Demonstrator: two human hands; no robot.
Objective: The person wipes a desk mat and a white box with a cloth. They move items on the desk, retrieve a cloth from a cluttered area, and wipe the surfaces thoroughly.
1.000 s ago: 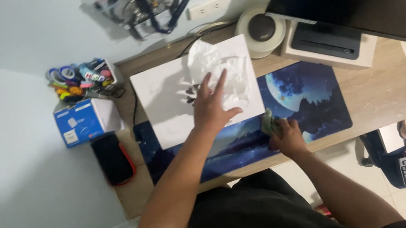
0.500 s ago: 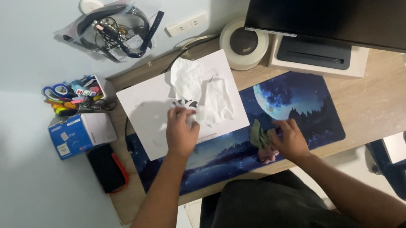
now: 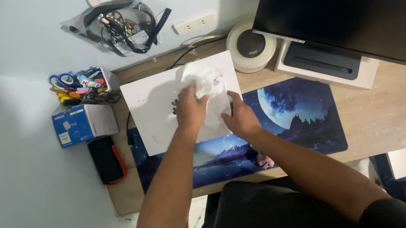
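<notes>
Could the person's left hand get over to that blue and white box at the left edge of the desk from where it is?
Probably yes. The left hand rests on the crumpled white paper on the white board; the blue and white box sits just left of it, with only bare board between them.

Our right hand [image 3: 240, 117] now leaves the desk mat [image 3: 291, 115] and lies on the white board [image 3: 153, 111] beside our left hand [image 3: 190, 111], both gripping the crumpled white paper [image 3: 207, 87], now bunched smaller than before.
</notes>
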